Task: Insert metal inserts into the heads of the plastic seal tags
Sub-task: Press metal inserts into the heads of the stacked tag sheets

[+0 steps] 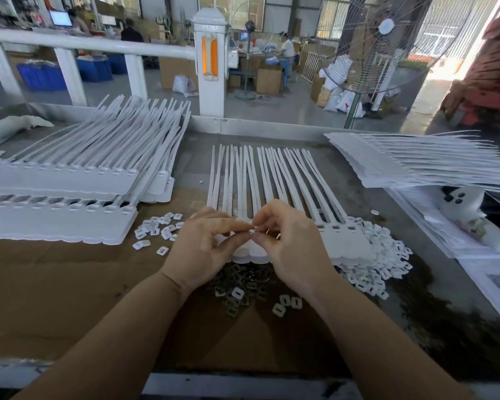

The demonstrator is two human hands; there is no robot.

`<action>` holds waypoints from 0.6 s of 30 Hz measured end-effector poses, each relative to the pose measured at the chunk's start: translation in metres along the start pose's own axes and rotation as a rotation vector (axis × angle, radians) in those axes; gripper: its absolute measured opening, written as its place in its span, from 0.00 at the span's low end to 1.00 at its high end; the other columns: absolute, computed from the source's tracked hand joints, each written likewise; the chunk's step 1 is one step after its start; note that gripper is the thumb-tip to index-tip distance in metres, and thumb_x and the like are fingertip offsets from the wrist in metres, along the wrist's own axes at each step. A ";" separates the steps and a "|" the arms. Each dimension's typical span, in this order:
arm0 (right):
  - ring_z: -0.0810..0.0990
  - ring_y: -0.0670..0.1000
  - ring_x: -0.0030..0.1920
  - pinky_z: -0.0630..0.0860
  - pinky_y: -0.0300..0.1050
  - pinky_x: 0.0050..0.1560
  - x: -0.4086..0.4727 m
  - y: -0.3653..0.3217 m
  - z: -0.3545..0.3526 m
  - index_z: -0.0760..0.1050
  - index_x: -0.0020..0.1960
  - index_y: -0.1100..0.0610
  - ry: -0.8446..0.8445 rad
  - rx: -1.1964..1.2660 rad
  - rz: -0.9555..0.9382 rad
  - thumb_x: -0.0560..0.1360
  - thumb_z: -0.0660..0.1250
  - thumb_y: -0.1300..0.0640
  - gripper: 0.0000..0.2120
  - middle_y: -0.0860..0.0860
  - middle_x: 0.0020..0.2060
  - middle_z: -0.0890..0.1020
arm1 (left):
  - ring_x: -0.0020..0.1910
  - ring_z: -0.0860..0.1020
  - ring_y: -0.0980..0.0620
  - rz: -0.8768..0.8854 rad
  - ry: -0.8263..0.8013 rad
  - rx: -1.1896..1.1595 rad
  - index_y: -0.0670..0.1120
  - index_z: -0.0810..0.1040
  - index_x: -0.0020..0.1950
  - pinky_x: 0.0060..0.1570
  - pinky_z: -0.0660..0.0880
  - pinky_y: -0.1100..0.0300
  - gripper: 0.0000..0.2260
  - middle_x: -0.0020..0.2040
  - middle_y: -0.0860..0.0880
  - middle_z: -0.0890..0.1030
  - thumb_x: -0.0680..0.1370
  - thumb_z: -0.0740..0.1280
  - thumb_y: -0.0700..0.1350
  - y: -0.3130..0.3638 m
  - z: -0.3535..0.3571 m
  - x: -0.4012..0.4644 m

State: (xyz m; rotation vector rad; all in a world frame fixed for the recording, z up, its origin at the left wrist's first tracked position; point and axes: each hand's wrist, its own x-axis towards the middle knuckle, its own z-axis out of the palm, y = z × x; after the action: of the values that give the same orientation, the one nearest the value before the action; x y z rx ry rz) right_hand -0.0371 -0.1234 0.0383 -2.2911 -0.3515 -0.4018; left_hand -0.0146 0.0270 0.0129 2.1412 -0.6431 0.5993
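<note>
1. Hands meet at the middle of the surface (70,284): the left hand (202,246) and the right hand (289,241) come together fingertip to fingertip, both with fingers curled narrow.
2. Between the left thumb and forefinger and the right ones sits a small metal insert (252,231), pinched from both sides; it is too small to tell which hand bears most of it.
3. Directly under the hands lies a strip of seal tags (272,180), white, its heads toward the person and its long tails fanning away. The hands cover the heads on the strip's left part; the heads on the right part show square openings.
4. Just nearer the person than the strip, a pile of dark metal inserts (237,287) lies on the brown cardboard (70,313) that covers that part of the surface, partly hidden by both wrists.
5. White plastic caps form a heap (378,269) to the right of the strip, touching its edge, and a smaller scatter (156,229) to the left.
6. Stacked tag strips (70,183) lie far left, their tails pointing up and right; another stack (416,163) lies far right on white sheets.
7. Beyond the surface stand a white railing (98,47), a standing fan (367,53) and blue crates (44,76).
</note>
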 end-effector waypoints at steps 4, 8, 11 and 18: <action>0.77 0.41 0.43 0.72 0.29 0.45 0.000 0.001 -0.001 0.75 0.48 0.54 -0.003 0.009 -0.016 0.74 0.68 0.62 0.05 0.45 0.40 0.79 | 0.43 0.75 0.60 -0.123 -0.018 -0.041 0.51 0.83 0.45 0.44 0.72 0.65 0.04 0.38 0.64 0.78 0.72 0.72 0.43 -0.003 -0.002 0.002; 0.75 0.40 0.41 0.71 0.26 0.44 -0.006 0.004 -0.005 0.77 0.49 0.53 0.001 -0.061 -0.039 0.74 0.67 0.63 0.07 0.43 0.40 0.78 | 0.41 0.76 0.66 -0.371 0.094 0.001 0.53 0.82 0.46 0.40 0.68 0.75 0.03 0.39 0.62 0.79 0.74 0.70 0.46 -0.019 -0.016 0.008; 0.74 0.37 0.40 0.69 0.24 0.44 -0.011 0.004 -0.010 0.77 0.48 0.51 -0.050 -0.100 -0.063 0.74 0.67 0.62 0.07 0.40 0.38 0.75 | 0.35 0.75 0.61 -0.530 0.211 0.189 0.50 0.83 0.47 0.35 0.69 0.66 0.04 0.35 0.58 0.79 0.74 0.70 0.47 -0.033 -0.034 0.010; 0.74 0.40 0.43 0.73 0.34 0.50 -0.020 -0.005 -0.008 0.80 0.50 0.51 -0.324 -0.163 -0.190 0.75 0.67 0.60 0.07 0.44 0.45 0.80 | 0.46 0.76 0.44 -0.547 0.069 0.699 0.51 0.83 0.49 0.47 0.71 0.54 0.06 0.44 0.45 0.82 0.76 0.68 0.46 -0.044 -0.059 0.009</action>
State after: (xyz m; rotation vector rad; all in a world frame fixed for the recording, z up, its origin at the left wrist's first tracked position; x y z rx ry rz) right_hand -0.0584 -0.1282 0.0394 -2.4939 -0.7259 -0.1542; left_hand 0.0078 0.0960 0.0265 2.7617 0.2524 0.6385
